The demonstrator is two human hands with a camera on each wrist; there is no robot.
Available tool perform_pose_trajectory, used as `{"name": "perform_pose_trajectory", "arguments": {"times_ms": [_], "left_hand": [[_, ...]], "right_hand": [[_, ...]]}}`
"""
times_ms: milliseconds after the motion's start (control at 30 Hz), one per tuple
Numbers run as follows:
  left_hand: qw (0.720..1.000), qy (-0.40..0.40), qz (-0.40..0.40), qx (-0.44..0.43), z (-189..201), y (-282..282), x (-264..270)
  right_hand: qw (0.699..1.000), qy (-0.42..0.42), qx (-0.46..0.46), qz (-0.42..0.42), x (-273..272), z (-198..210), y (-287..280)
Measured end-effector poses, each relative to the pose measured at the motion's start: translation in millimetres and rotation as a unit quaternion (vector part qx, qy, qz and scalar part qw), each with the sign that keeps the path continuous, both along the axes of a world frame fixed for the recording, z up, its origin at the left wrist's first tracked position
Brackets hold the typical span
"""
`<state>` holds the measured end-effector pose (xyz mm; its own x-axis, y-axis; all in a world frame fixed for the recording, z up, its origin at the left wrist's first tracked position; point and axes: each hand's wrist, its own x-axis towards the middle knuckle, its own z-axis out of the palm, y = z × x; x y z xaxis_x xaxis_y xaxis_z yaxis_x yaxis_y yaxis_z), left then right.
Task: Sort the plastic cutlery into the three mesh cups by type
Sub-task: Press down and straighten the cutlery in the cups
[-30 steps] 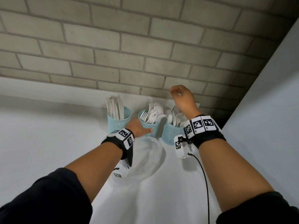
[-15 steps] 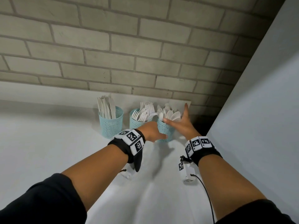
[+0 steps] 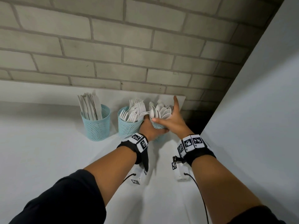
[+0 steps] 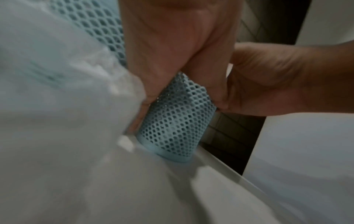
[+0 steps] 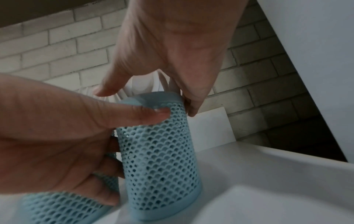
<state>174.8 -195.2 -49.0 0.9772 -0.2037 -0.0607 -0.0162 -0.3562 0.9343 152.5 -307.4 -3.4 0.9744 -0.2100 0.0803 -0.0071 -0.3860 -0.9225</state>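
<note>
Three teal mesh cups stand in a row at the back of the white table [image 3: 48, 159]. The left cup [image 3: 95, 125] holds knives, the middle cup [image 3: 127, 126] forks. The right cup [image 3: 159, 126] [image 5: 159, 151] [image 4: 176, 121] holds spoons [image 3: 160, 110]. My left hand [image 3: 152, 129] [image 5: 57, 128] grips this spoon cup from its left side, thumb pressed on the mesh near the rim. My right hand [image 3: 169, 120] [image 5: 172, 45] reaches over the rim, with the thumb in front, the other fingers curled down the right side, and the index finger pointing up.
A grey brick wall [image 3: 145, 46] runs close behind the cups. A white panel [image 3: 258, 110] closes the right side, with a dark gap [image 3: 195, 117] at the table's back right corner, just beside the spoon cup. A cable [image 3: 200, 194] trails from my right wrist.
My right hand came down from above the spoon cup onto its rim. My left hand shifted right from the fork cup to grip the spoon cup.
</note>
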Motion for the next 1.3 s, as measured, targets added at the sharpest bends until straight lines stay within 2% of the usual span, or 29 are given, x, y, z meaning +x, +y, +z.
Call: {"name": "perform_pose_trajectory", "arguments": {"times_ms": [100, 200, 300, 367, 433, 533, 633, 733, 900, 1000, 1133, 1233, 1300], "left_hand": [[0.999, -0.034, -0.017, 0.015, -7, -4, 5], [0.996, -0.062, -0.056, 0.040, -5, -3, 5], [0.994, -0.077, -0.059, 0.042, -2, 0, 9], [0.995, -0.083, -0.046, 0.040, -1, 1, 9], [0.995, -0.071, -0.043, 0.047, 1, 3, 8], [0.996, -0.047, -0.063, 0.039, 5, 3, 5], [0.997, -0.031, -0.065, 0.039, 4, 3, 8], [0.997, -0.018, -0.065, 0.049, 0, 3, 10], [0.995, -0.042, -0.065, 0.060, -2, 3, 12], [0.991, -0.081, -0.080, 0.064, 0, 3, 10], [0.988, -0.102, -0.090, 0.070, 2, 3, 11], [0.991, -0.079, -0.078, 0.073, -1, 3, 11], [0.992, -0.061, -0.087, 0.075, -3, 3, 12]], "right_hand": [[0.999, -0.036, -0.014, -0.011, -1, 4, 4], [0.993, -0.071, -0.088, -0.027, 2, 9, 11], [0.981, -0.072, -0.180, -0.021, 6, 9, 19], [0.973, -0.088, -0.208, -0.040, 8, 9, 22], [0.977, -0.112, -0.170, -0.070, 11, 7, 21], [0.986, -0.131, -0.039, -0.100, 14, 10, 12], [0.979, -0.157, 0.086, -0.095, 11, 16, 5], [0.976, -0.156, 0.123, -0.093, 10, 21, 2], [0.995, -0.079, 0.010, -0.056, 11, 22, 9], [0.997, -0.052, -0.049, 0.017, 9, 24, 14], [0.984, 0.037, -0.133, 0.116, 13, 39, 10], [0.960, 0.096, -0.190, 0.183, 15, 44, 4], [0.949, 0.113, -0.235, 0.176, 17, 43, 1]]}}
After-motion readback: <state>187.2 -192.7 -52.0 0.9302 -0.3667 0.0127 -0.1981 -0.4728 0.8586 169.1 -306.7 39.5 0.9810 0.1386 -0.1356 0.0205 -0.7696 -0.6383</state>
